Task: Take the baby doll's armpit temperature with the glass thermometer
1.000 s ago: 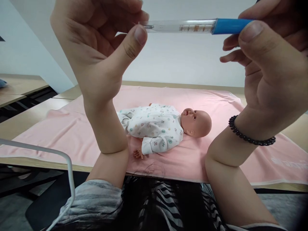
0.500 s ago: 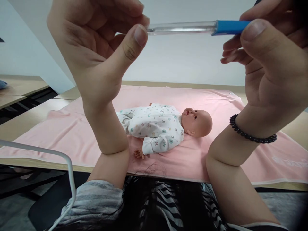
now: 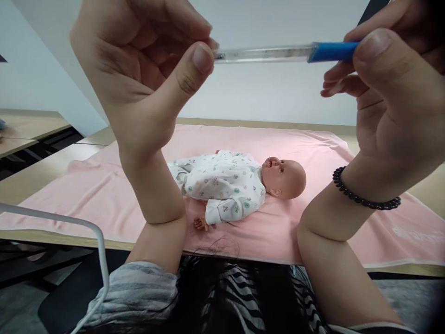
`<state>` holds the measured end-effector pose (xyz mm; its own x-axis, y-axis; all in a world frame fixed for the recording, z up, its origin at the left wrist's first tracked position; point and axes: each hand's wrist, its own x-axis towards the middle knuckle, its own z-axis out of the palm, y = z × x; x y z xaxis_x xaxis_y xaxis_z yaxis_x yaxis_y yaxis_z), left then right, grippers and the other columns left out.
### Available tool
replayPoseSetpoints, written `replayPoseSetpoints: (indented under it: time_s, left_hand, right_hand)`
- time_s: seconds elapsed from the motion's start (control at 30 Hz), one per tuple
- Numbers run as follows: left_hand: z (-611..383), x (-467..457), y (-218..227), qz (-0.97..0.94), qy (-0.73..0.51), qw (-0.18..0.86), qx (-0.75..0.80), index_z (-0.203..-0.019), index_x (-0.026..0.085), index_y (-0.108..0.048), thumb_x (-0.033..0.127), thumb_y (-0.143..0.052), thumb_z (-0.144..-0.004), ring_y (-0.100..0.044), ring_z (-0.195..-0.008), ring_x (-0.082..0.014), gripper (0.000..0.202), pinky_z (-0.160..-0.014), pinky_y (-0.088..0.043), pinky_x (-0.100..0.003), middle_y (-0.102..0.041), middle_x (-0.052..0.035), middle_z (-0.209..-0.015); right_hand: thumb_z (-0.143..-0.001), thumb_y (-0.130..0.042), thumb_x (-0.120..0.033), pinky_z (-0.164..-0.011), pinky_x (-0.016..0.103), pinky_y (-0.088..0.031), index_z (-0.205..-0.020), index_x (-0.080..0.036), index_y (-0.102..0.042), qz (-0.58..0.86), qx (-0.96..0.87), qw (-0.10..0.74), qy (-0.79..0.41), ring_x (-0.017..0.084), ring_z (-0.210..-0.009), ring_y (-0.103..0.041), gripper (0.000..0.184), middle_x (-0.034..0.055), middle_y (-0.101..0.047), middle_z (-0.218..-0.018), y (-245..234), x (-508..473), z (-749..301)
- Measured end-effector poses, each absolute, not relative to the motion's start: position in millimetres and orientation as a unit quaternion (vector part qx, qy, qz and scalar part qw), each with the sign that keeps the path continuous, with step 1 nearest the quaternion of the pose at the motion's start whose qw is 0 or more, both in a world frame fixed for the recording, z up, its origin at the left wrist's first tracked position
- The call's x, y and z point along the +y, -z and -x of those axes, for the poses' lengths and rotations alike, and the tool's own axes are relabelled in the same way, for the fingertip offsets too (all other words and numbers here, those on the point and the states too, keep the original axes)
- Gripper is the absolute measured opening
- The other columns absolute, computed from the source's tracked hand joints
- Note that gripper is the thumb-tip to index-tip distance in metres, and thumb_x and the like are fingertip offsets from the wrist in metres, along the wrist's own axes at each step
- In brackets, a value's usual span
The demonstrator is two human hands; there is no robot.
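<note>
Level in front of my face is a glass thermometer, a slim clear tube with faint scale marks, a silvery tip at its left end and a blue cap at its right. My left hand pinches the clear left end between thumb and fingertips. The blue cap is gripped by the thumb and forefinger of my right hand, its other fingers loosely curled. Below and beyond both hands a baby doll in a white patterned suit lies on its back, head to the right.
A pink blanket covers most of the wooden table under the doll. A white cable loops across the lower left. Another table stands at the far left, and a pale wall rises behind.
The thermometer has dropped slightly in view. Its tube looks turned, with scale marks now showing where a silvery strip was. Both hands keep their grip, and the doll stays put.
</note>
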<state>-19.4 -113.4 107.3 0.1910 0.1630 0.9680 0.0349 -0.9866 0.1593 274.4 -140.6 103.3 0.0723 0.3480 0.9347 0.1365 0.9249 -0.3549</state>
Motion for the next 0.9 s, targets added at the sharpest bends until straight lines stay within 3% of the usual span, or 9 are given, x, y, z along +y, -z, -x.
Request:
replayPoseSetpoints:
  time_s: [0.13,0.23,0.4,0.57,0.73,0.9]
  left_hand:
    - [6.5,-121.9,-100.9,-0.734,-0.674,-0.018,0.08,-0.1,0.04,-0.083,0.053,-0.082,-0.092,-0.075,-0.094,-0.0336,0.015,-0.079,-0.067,-0.051,-0.071,-0.0046,-0.1]
    - [1.6,-121.9,-99.3,-0.716,-0.692,-0.041,0.079,-0.096,0.041,-0.083,0.052,-0.08,-0.095,-0.075,-0.086,-0.0334,0.012,-0.075,-0.066,-0.053,-0.071,-0.0057,-0.096]
    - [5.7,-119.9,-98.8,-0.732,-0.674,0.009,0.101,-0.095,0.041,-0.082,0.056,-0.081,-0.092,-0.074,-0.11,-0.0429,0.016,-0.087,-0.067,-0.062,-0.072,-0.006,-0.103]
    - [11.1,-116.1,-86.8,-0.702,-0.689,0.166,0.076,-0.109,0.046,-0.077,0.075,-0.077,-0.085,-0.053,-0.147,-0.0512,0.038,-0.095,-0.068,-0.07,-0.074,-0.0032,-0.12]
    - [13.0,-119.1,-78.5,-0.664,-0.713,0.223,0.046,-0.132,0.048,-0.068,0.087,-0.063,-0.087,-0.046,-0.152,-0.0521,0.06,-0.091,-0.07,-0.07,-0.07,-0.0027,-0.131]
    - [17.3,-125.0,-87.0,-0.66,-0.727,0.174,0.078,-0.128,0.041,-0.07,0.081,-0.069,-0.087,-0.051,-0.148,-0.0541,0.057,-0.087,-0.072,-0.067,-0.067,-0.0046,-0.124]
  right_hand:
    - [-0.082,-0.082,-0.035,-0.062,0.037,-0.055,-0.083,-0.04,-0.085,0.182,-0.661,0.725,-0.059,0.021,-0.067,-0.062,0.005,-0.0003,-0.067,-0.083,-101.3,-140.6,-270.4]
    - [-0.081,-0.082,-0.038,-0.058,0.036,-0.053,-0.083,-0.041,-0.085,0.168,-0.664,0.727,-0.045,0.02,-0.065,-0.06,0.004,-0.0007,-0.067,-0.082,-100.3,-139.5,-270.3]
    - [-0.084,-0.084,-0.047,-0.057,0.037,-0.053,-0.083,-0.043,-0.084,0.194,-0.673,0.713,-0.022,0.021,-0.066,-0.059,0.004,-0.0005,-0.067,-0.081,-100.5,-135.6,-276.1]
    - [-0.077,-0.088,-0.057,-0.05,0.038,-0.046,-0.079,-0.04,-0.086,0.166,-0.703,0.692,-0.009,0.019,-0.057,-0.054,0.017,-0.0008,-0.063,-0.071,-103.3,-133.0,-286.7]
    - [-0.071,-0.093,-0.051,-0.048,0.036,-0.047,-0.077,-0.039,-0.086,0.141,-0.719,0.68,-0.045,0.017,-0.053,-0.052,0.015,-0.0017,-0.063,-0.068,-107.1,-132.5,-292.9]
    - [-0.066,-0.094,-0.044,-0.056,0.039,-0.054,-0.086,-0.041,-0.087,0.156,-0.732,0.661,-0.056,0.021,-0.061,-0.058,0.021,-0.0011,-0.067,-0.075,-106.1,-133.8,-291.3]
